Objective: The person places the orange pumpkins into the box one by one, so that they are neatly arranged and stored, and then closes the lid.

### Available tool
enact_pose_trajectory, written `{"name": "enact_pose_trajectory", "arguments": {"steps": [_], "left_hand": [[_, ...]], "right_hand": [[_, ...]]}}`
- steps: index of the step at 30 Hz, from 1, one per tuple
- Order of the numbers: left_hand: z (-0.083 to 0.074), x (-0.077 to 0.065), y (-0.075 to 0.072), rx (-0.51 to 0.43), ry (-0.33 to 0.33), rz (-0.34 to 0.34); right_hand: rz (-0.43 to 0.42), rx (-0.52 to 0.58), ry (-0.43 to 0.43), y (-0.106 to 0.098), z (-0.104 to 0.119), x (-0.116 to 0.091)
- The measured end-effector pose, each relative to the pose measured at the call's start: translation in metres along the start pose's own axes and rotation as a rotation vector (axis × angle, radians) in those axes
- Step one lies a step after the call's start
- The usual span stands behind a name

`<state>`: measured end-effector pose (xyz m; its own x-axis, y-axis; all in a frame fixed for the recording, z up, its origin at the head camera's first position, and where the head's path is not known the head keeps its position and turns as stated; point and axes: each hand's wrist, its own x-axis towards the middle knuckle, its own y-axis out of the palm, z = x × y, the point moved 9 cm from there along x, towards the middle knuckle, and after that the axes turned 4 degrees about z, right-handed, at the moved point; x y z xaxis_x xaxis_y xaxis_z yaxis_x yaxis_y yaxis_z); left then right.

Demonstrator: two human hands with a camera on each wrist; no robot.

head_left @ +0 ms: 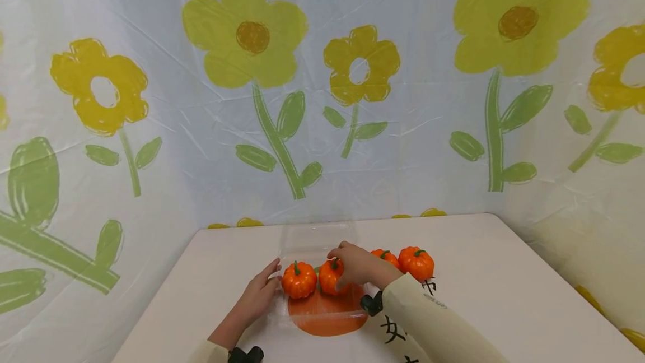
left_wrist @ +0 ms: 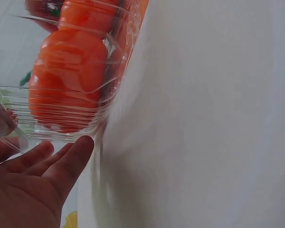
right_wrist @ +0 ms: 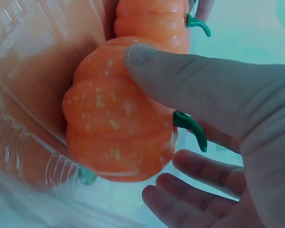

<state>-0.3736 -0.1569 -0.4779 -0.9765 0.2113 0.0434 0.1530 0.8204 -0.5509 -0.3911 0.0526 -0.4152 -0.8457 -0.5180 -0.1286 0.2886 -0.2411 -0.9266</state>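
A clear plastic container point(head_left: 322, 315) stands on the table with its see-through lid point(head_left: 316, 235) raised at the back. In its left part sits an orange toy pumpkin point(head_left: 299, 281) with a green stem. My right hand point(head_left: 359, 265) holds a second toy pumpkin point(right_wrist: 118, 109) beside it, thumb across its ribbed side and fingers around the far side. At the container's left end, my left hand point(head_left: 261, 291) rests extended fingers point(left_wrist: 71, 166) against the plastic wall. Partly behind my right hand is a third toy pumpkin point(head_left: 386, 257).
Another toy pumpkin point(head_left: 417, 263) lies at the right on the white table point(head_left: 504, 296). Under the container the tabletop bears a printed orange shape point(head_left: 330, 327), with black characters point(head_left: 392, 329) to its right. A flower-printed curtain point(head_left: 418, 144) encloses the table's back and sides.
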Motion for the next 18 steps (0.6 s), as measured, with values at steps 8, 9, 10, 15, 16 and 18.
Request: {"name": "enact_pose_trajectory", "arguments": {"steps": [8,9,10,15,16,18], "left_hand": [[0.0,-0.001,-0.001,-0.004,-0.002,-0.007],[-0.001,-0.001,-0.001,-0.005,0.003,-0.006],[-0.001,-0.001,-0.001,-0.005,0.003,-0.006],[-0.003,-0.002,0.0,-0.017,0.008,0.0],[-0.003,-0.002,-0.001,-0.018,0.007,-0.001],[-0.002,-0.003,-0.002,-0.018,0.006,-0.004]], "right_hand": [[0.002,0.018,-0.002,-0.009,-0.005,-0.012],[0.0,0.011,-0.003,-0.01,-0.006,-0.013],[-0.002,0.001,-0.003,-0.012,-0.008,-0.015],[-0.016,-0.012,0.0,-0.02,-0.017,-0.018],[-0.021,-0.016,-0.004,-0.022,-0.018,-0.019],[-0.03,-0.015,-0.017,-0.027,-0.02,-0.02]]}}
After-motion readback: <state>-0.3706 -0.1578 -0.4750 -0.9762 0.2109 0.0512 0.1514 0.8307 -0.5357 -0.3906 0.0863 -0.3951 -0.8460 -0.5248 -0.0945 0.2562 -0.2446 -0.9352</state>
